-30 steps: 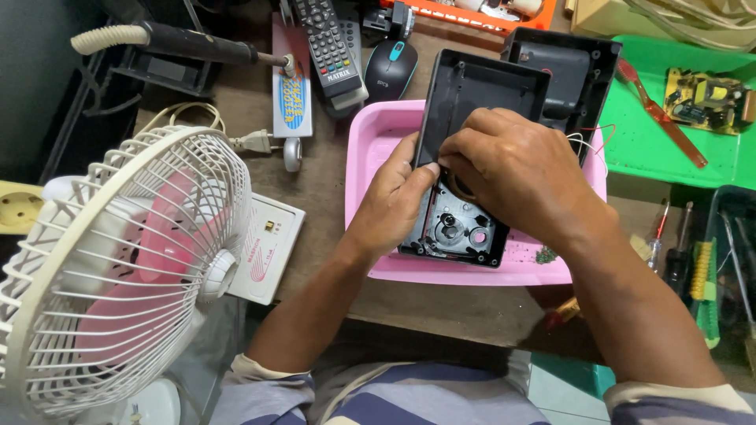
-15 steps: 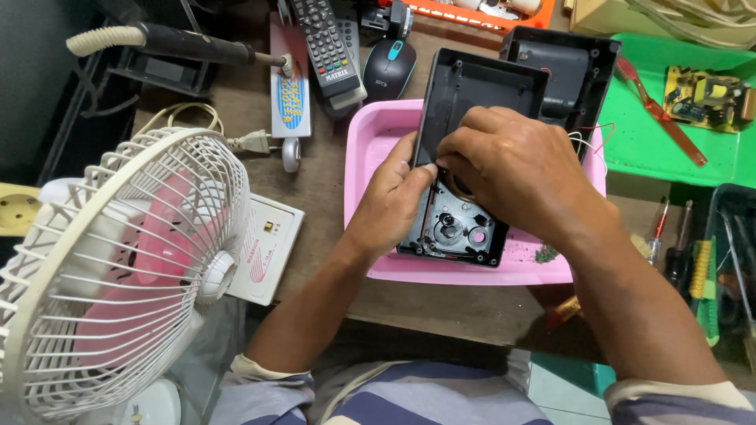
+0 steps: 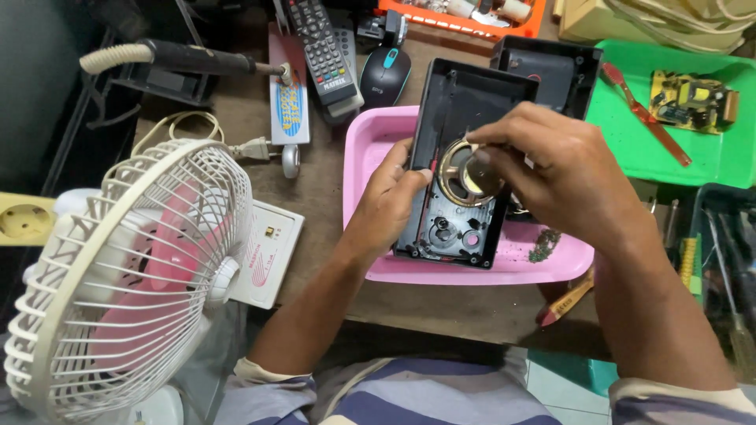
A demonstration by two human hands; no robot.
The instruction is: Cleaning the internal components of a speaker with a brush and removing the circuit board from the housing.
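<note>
An open black plastic casing (image 3: 461,157) lies lengthwise across a pink tray (image 3: 370,142); a round gold-rimmed speaker (image 3: 461,175) sits partly lifted inside.

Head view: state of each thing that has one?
black casing: opened, insides exposed, lying over pink tray
round speaker: lifted at the casing, in right hand
left hand: gripping the casing's edge
desk fan: blades look still
power plug: unplugged, on bench
</note>
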